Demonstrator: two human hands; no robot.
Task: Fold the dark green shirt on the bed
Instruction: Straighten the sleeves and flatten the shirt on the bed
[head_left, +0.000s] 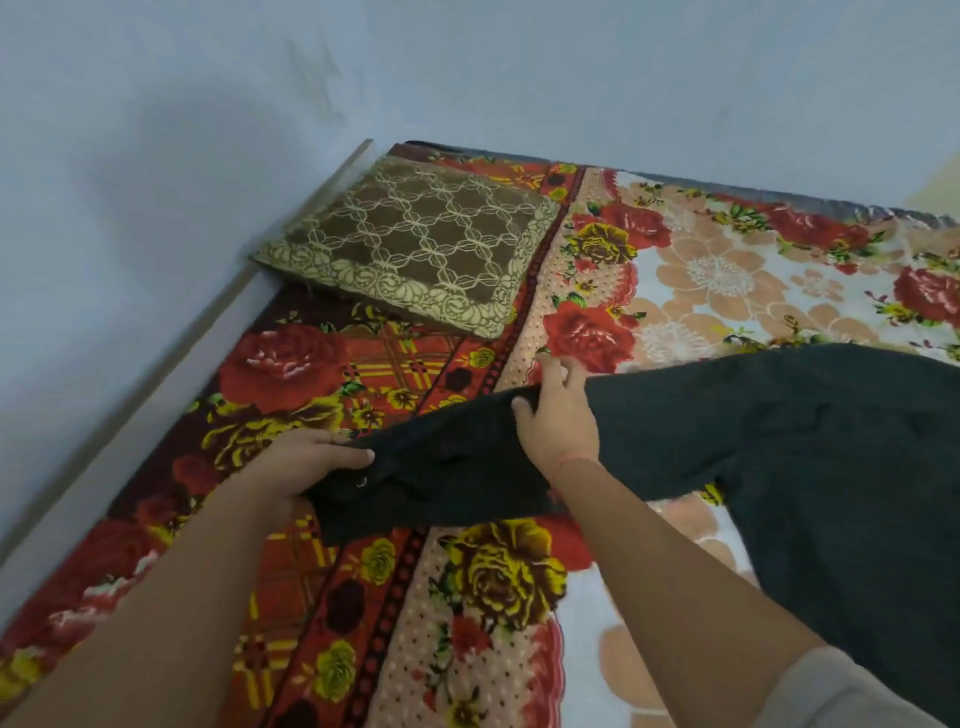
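The dark green shirt (769, 447) lies spread over the right part of the bed (717, 270), which is covered by a floral blanket. One sleeve stretches out to the left, slightly raised. My left hand (301, 462) pinches the cuff end of that sleeve, where a small button shows. My right hand (558, 415) grips the sleeve's upper edge further along, thumb on the near side and fingers over the far side. The shirt's body runs off toward the right edge of the view.
A brown and gold patterned cushion (415, 244) lies at the far left corner of the bed. A pale wall (156, 156) runs along the bed's left side and behind it, with a light wooden bed edge (171, 364) against it.
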